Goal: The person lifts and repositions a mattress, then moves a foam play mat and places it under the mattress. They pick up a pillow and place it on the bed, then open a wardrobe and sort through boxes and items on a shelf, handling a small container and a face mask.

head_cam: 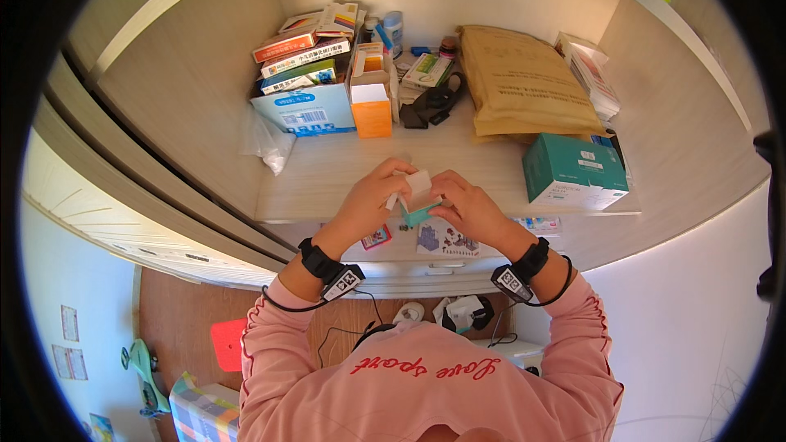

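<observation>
Between my hands is a small teal and white carton [420,212], its flaps raised and its white inside showing. My left hand [376,191] grips its left side and a white flap. The fingers of my right hand [462,201] hold its right side. The carton is over the front edge of a pale wooden shelf [331,172]. Behind it, on the shelf, an orange box [372,116] stands with its white top flap up. What lies inside the small carton cannot be made out.
At the back left, several medicine boxes [306,49] are piled in a light-blue carton [310,112], beside a plastic bag [270,147]. A black strap [433,101] lies mid-shelf. Rightward are a large brown padded envelope [528,83] and a teal surgical mask box [571,169]. A lower shelf holds a printed card [448,240].
</observation>
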`<state>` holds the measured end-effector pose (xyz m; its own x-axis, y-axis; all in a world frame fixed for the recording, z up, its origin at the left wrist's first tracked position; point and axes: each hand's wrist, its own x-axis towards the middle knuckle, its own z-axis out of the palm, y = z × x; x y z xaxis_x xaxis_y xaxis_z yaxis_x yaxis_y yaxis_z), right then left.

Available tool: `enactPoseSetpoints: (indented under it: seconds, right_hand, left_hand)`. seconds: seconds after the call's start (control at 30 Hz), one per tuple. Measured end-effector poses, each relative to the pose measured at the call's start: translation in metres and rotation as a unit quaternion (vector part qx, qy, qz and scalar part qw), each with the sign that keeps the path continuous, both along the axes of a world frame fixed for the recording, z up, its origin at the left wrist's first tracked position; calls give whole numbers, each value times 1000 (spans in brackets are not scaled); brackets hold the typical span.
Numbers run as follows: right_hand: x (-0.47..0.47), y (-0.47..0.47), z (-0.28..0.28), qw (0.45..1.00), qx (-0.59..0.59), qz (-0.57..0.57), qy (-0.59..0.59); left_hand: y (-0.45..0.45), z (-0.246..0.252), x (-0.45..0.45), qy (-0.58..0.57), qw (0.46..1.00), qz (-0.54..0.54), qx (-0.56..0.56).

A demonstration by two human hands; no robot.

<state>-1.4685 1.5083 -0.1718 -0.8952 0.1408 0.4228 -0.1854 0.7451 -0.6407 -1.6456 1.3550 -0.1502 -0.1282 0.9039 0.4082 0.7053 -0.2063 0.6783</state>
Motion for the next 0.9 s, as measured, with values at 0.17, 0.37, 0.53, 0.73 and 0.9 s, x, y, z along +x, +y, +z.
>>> enactPoseSetpoints:
  seconds: [0.17,0.37,0.53,0.73,0.9]
  right_hand:
    - [-3,1,-8,995,-70,-46,-50]
    - [-1,-9,-9,994,-94,-58,13]
    - [-10,-12,-6,984,-138,-94,58]
    - [-14,-11,-8,968,-209,-124,68]
    - [-15,-15,-11,969,-206,-122,67]
  left_hand:
    - [-14,-3,3,3,996,6,86]
    - [-20,-12,10,92,987,75,112]
    - [-16,-22,24,-88,991,96,31]
    - [-16,-27,22,-19,997,76,5]
    - [-16,-39,36,89,987,133,3]
